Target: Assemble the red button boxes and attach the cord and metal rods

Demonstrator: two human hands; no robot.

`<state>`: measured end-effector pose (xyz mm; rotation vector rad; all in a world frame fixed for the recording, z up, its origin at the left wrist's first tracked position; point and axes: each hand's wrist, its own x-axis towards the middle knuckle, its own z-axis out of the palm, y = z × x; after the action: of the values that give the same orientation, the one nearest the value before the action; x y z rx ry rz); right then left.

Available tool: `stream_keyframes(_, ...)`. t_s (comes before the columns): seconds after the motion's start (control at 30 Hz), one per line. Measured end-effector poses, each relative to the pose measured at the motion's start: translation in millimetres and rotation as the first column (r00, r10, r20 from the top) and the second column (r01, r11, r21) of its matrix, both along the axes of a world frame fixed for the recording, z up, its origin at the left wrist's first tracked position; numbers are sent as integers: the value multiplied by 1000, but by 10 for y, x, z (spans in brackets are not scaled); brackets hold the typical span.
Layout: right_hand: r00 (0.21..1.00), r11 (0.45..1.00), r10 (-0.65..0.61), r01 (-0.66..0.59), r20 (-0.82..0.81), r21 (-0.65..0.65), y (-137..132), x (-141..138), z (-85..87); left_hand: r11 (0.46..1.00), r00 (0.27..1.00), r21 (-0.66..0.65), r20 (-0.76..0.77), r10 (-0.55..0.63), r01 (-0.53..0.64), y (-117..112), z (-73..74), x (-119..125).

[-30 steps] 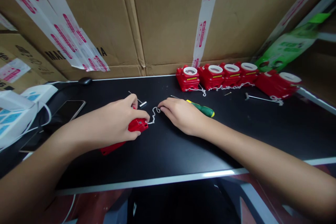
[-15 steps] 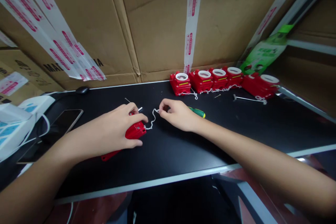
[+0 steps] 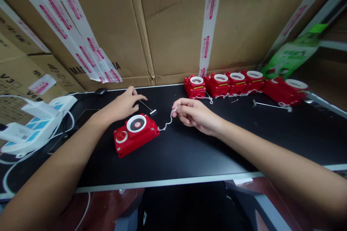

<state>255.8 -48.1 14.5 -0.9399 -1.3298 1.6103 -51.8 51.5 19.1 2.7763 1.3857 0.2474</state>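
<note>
A red alarm box point(image 3: 138, 140) with a white-ringed round window and a red button lies on the black table. From its right corner a thin white chain point(image 3: 168, 122) rises to my right hand point(image 3: 196, 115), which pinches the free end between thumb and forefinger. Just behind the box is my left hand point(image 3: 124, 104), its fingers apart and holding nothing. Close to those fingertips lies a small metal hammer point(image 3: 148, 107) with a T-shaped head.
Several similar red boxes point(image 3: 219, 86) with white chains line the back right. Another small hammer point(image 3: 271, 105) and a screw point(image 3: 234, 101) lie in front of them. A green bottle point(image 3: 294, 54) stands behind. At left are a white power strip point(image 3: 38, 126) and a black mouse point(image 3: 101, 91).
My left hand has let go of the red box and moved back toward the small hammer. The box now lies flat, window up. My right hand still pinches the chain.
</note>
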Motion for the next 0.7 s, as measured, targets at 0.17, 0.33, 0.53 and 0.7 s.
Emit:
stream_keyframes(0.17, 999, 999, -15, 14, -39, -29, -11, 10, 7, 985, 989, -107, 31, 143, -139, -56, 25, 119)
stream_keyframes(0.33, 996, 998, -67, 66, -55, -19, -15, 1, -13, 967, 969, -109, 64, 238, -230, -80, -10, 219)
stream_keyframes(0.53, 991, 992, -99, 105, -90, 66, -10, -17, -38, 938, 937, -165, 119, 327, -306, -89, -4, 175)
stream_keyframes(0.7, 982, 982, -137, 152, -133, 111, -21, -31, -29, 920, 922, -212, 140, 362, -329, -85, -6, 149)
